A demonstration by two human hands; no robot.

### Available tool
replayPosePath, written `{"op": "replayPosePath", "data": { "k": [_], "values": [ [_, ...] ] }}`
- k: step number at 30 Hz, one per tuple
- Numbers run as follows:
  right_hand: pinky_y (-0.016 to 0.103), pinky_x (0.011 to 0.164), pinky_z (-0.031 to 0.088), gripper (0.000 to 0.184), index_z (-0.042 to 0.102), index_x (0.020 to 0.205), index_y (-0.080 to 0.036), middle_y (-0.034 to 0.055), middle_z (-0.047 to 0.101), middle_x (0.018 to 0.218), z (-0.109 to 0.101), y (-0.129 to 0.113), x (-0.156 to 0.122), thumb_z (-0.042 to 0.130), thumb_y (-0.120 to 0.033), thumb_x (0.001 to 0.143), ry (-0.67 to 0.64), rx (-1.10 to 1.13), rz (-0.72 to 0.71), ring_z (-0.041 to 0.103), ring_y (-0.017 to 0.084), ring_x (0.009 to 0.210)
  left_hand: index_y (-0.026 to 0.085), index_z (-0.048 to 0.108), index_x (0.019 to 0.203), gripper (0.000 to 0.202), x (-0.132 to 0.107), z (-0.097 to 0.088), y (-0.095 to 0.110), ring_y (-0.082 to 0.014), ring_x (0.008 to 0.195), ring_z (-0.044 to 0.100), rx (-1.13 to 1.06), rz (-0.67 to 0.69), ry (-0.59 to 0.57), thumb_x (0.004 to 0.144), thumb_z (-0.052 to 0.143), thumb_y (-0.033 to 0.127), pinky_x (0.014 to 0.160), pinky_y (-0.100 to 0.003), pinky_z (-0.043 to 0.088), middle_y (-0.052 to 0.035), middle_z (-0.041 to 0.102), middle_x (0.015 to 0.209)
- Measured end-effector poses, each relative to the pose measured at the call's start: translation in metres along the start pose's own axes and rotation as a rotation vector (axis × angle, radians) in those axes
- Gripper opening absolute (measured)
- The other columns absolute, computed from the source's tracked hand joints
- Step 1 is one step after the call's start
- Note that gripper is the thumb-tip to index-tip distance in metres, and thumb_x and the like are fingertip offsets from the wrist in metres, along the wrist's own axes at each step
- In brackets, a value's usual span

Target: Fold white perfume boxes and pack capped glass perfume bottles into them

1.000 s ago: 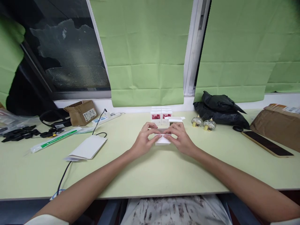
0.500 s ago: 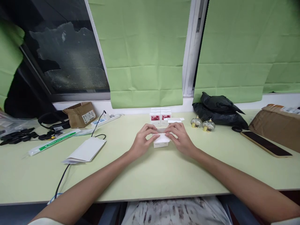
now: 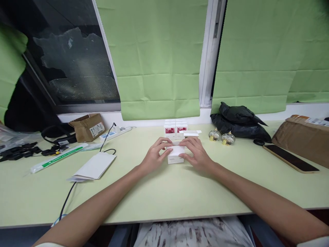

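A small white carton (image 3: 175, 158) with tiny print on its front sits on the table between my two hands. My left hand (image 3: 155, 155) grips its left side, thumb at the near top edge and fingers curled over the far edge. On the right, my right hand (image 3: 196, 153) holds it with the thumb at the front corner and fingers along the back. The carton's top looks flat and shut; its far side is hidden by my fingers. Just behind stand white cartons (image 3: 170, 131) with pink flower pictures, and another white carton (image 3: 190, 133) with raised flaps.
Two round glass bottles (image 3: 228, 138) with gold tops stand right of the cartons. Farther right lie black plastic bags (image 3: 240, 123), a phone (image 3: 290, 158) and a brown parcel (image 3: 305, 139). At left are folded white card (image 3: 95, 165), a black cable (image 3: 68, 198) and an open cardboard box (image 3: 88, 127).
The carton's top flap has gone down and now lies flat. My thumbs have moved apart from the middle toward the carton's sides, the right one down to the front corner.
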State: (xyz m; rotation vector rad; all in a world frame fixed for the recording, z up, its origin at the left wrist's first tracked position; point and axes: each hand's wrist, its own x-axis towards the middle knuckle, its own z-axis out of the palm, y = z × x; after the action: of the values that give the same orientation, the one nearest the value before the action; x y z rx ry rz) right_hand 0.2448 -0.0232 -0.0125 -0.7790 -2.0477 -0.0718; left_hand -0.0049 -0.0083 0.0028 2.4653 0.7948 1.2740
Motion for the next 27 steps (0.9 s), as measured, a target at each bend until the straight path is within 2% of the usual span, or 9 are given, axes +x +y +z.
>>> {"op": "replayPosePath", "data": {
  "k": [2,3,6,8,12,16,18,22,27],
  "values": [
    [0.052,0.103,0.045,0.041,0.062,0.128,-0.029,0.0097,0.067,0.124,-0.001,0.002,-0.001,0.075,-0.047,0.093,-0.024,0.003,-0.014,0.054,0.034,0.121,0.029,0.07,0.127,0.026,-0.001,-0.002,-0.001,-0.025,0.122,0.062,-0.004,0.011,-0.025,0.106,0.055,0.035,0.085,-0.035,0.06,-0.0107,0.062,0.13],
    [0.052,0.102,0.045,0.041,0.062,0.127,-0.029,0.0096,0.068,0.122,-0.001,0.003,-0.001,0.076,-0.046,0.093,-0.019,0.008,-0.012,0.054,0.034,0.12,0.029,0.068,0.13,0.028,-0.001,-0.002,-0.002,-0.0258,0.124,0.061,-0.006,0.03,-0.04,0.104,0.058,0.035,0.087,-0.036,0.06,-0.0111,0.061,0.132],
    [0.05,0.102,0.046,0.026,0.064,0.121,-0.028,0.0083,0.069,0.117,0.0,0.005,0.0,0.071,-0.039,0.098,0.011,0.043,0.036,0.055,0.032,0.119,0.029,0.066,0.134,0.035,-0.002,-0.003,-0.003,-0.0269,0.126,0.06,-0.007,0.073,-0.069,0.1,0.067,0.036,0.092,-0.039,0.059,-0.0117,0.06,0.134],
    [0.049,0.1,0.046,0.02,0.064,0.115,-0.028,0.0076,0.069,0.116,0.001,0.004,0.001,0.07,-0.038,0.098,0.008,0.071,0.077,0.054,0.031,0.117,0.029,0.067,0.13,0.031,-0.002,-0.001,-0.002,-0.0261,0.125,0.06,-0.009,0.077,-0.059,0.1,0.067,0.034,0.091,-0.039,0.058,-0.0115,0.061,0.133],
    [0.047,0.097,0.048,0.009,0.064,0.103,-0.027,0.0061,0.069,0.107,0.003,-0.002,0.002,0.068,-0.036,0.1,0.007,0.138,0.146,0.054,0.03,0.115,0.026,0.069,0.118,0.019,-0.001,0.004,0.001,-0.0247,0.123,0.06,-0.028,0.052,-0.029,0.102,0.063,0.033,0.083,-0.035,0.056,-0.0113,0.062,0.129],
    [0.048,0.097,0.048,0.007,0.066,0.097,-0.027,0.0056,0.069,0.096,0.003,-0.004,0.002,0.066,-0.033,0.101,0.006,0.19,0.13,0.054,0.03,0.114,0.024,0.07,0.108,0.014,0.0,0.004,0.006,-0.0226,0.115,0.063,-0.014,0.027,-0.022,0.103,0.061,0.034,0.078,-0.033,0.054,-0.0099,0.063,0.126],
    [0.049,0.098,0.049,0.004,0.066,0.101,-0.028,0.0057,0.069,0.095,0.004,-0.005,0.002,0.066,-0.032,0.1,0.005,0.196,0.139,0.055,0.03,0.112,0.024,0.07,0.105,0.013,0.0,0.004,0.007,-0.0214,0.111,0.064,-0.005,0.024,-0.028,0.104,0.06,0.034,0.077,-0.033,0.053,-0.009,0.063,0.128],
    [0.05,0.097,0.05,0.028,0.06,0.127,-0.03,0.0069,0.069,0.101,0.003,-0.005,0.001,0.067,-0.029,0.1,0.01,0.177,0.185,0.056,0.031,0.114,0.026,0.071,0.109,0.013,-0.001,0.004,0.004,-0.0199,0.105,0.066,0.021,0.044,-0.015,0.103,0.061,0.033,0.072,-0.031,0.053,-0.0079,0.065,0.127],
    [0.051,0.102,0.049,0.028,0.059,0.132,-0.031,0.0084,0.069,0.114,0.001,-0.003,0.001,0.061,-0.03,0.103,-0.029,0.127,0.105,0.055,0.031,0.122,0.029,0.068,0.125,0.023,-0.001,0.002,-0.001,-0.0209,0.113,0.067,0.092,0.124,-0.011,0.103,0.062,0.03,0.076,-0.031,0.055,-0.0083,0.066,0.129]
  ]
}}
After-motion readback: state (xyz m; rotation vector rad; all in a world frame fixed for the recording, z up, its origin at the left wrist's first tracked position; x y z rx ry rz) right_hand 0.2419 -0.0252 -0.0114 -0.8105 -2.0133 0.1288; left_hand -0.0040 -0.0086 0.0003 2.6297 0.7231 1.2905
